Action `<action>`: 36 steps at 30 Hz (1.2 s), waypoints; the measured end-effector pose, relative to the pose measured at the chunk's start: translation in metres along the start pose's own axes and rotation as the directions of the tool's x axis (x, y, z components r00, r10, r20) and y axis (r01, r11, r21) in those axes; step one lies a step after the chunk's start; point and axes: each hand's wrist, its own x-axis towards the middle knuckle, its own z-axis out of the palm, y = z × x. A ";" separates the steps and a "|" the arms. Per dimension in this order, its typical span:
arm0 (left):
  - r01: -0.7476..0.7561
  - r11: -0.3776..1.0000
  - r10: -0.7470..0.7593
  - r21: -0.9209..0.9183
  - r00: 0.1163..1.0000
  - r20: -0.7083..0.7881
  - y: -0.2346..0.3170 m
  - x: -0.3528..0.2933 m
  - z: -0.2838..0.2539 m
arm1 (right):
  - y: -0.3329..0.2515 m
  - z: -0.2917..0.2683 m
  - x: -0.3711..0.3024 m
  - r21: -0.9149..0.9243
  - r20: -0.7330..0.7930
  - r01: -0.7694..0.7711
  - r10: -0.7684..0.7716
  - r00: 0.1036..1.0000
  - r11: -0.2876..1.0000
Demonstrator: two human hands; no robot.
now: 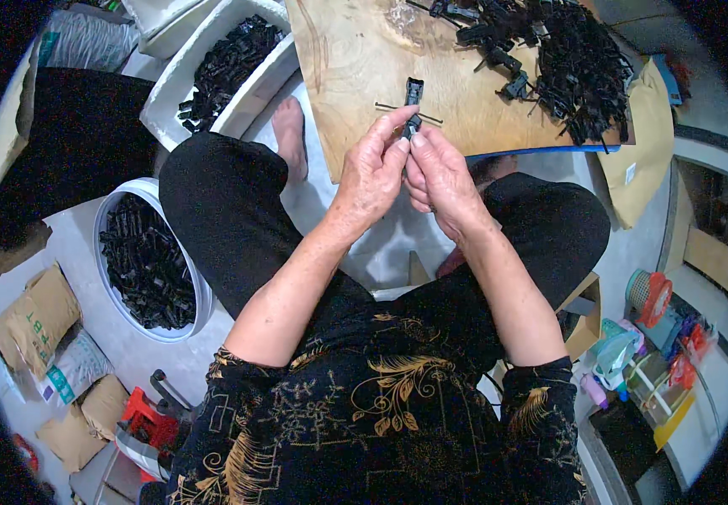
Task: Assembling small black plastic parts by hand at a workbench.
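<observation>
Both hands meet over the near edge of a wooden board, around a small black plastic part. My left hand pinches it, with the index finger and thumb on its left side. From the right, my right hand grips the part's lower end between thumb and curled fingers. The part's upper end sticks up past the fingertips. A thin dark rod lies crosswise at the part and shows on both sides of it. The fingers hide much of the part's lower half.
Loose black plastic parts are heaped at the board's far right. At the upper left stands a white foam box of black parts. A white bucket beside my left knee holds more. Paper sacks lie at the far left.
</observation>
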 end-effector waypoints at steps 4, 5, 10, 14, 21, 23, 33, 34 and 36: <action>-0.085 0.995 0.086 0.047 0.996 -0.021 -0.006 0.000 0.001 | 0.001 -0.001 0.005 -0.039 -0.017 -0.010 0.009 1.000 0.999; -0.069 0.996 0.071 0.062 0.997 -0.034 -0.007 0.000 0.001 | 0.000 0.000 0.006 -0.059 -0.011 -0.003 0.003 1.000 0.998; -0.103 0.988 0.111 0.114 0.991 -0.073 -0.014 0.007 0.001 | -0.006 -0.003 0.016 -0.132 -0.003 -0.095 0.096 0.995 0.987; -0.010 0.998 0.010 0.065 1.000 0.001 -0.012 0.008 -0.004 | -0.006 -0.008 0.011 -0.152 0.005 -0.081 0.083 0.997 0.985; 0.345 0.806 -0.268 -0.481 0.937 0.222 0.015 -0.011 -0.017 | -0.016 -0.013 -0.021 -0.192 0.133 -0.037 0.063 0.989 0.981; 0.358 0.783 -0.251 -0.509 0.930 0.268 0.016 -0.012 -0.020 | -0.015 -0.017 -0.025 -0.205 0.111 -0.001 0.025 0.994 0.979; 0.455 0.640 -0.211 -0.620 0.879 0.427 0.013 -0.013 -0.021 | -0.012 -0.022 -0.033 -0.224 0.073 0.121 -0.107 0.992 0.967; 0.442 0.656 -0.217 -0.612 0.887 0.408 0.013 -0.013 -0.021 | -0.011 -0.022 -0.033 -0.225 0.073 0.121 -0.107 0.992 0.967; 0.412 0.701 -0.211 -0.582 0.900 0.383 0.012 -0.014 -0.021 | -0.007 -0.022 -0.029 -0.260 0.083 0.172 -0.156 0.984 0.950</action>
